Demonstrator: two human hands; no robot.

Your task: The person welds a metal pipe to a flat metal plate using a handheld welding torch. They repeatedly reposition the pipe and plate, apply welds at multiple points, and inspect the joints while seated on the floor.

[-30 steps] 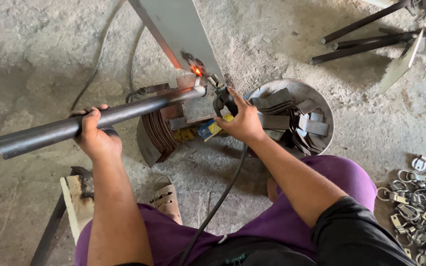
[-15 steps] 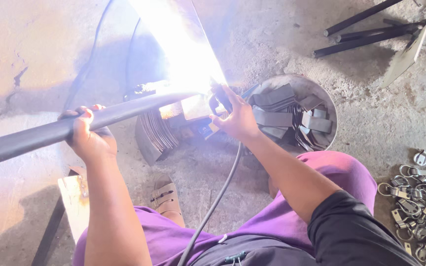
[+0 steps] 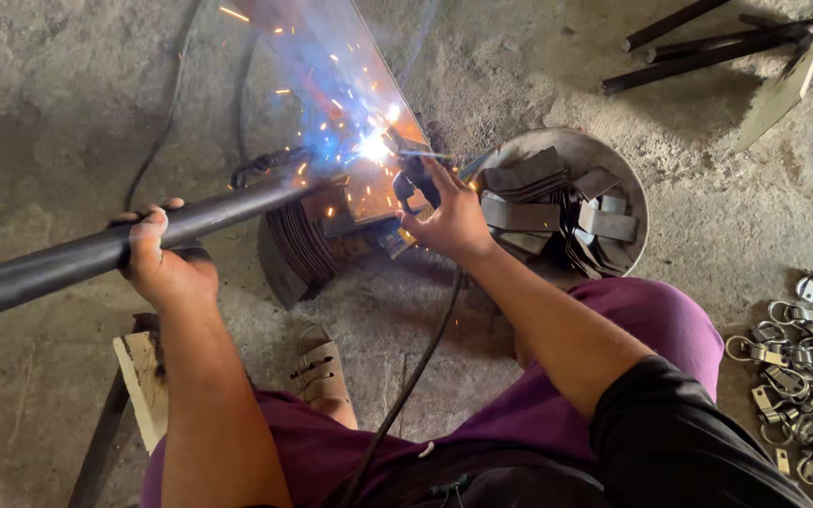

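Observation:
My left hand grips a long dark steel pipe that runs from the left edge up to a flat metal plate. My right hand holds a black welding electrode holder with its tip at the pipe's end. A bright blue-white arc burns where pipe and plate meet, and sparks fly off it. A black cable trails from the holder down past my purple-clad legs.
A round metal pan of flat steel pieces sits right of the weld. A stack of curved metal strips lies under the pipe. Several metal rings and clamps lie at right, dark rods at top right, a wooden block at lower left.
The small orange glow flared to a blinding white flash, then dimmed to a blue arc with sparks. Both hands kept their grips; the pipe tilted slightly.

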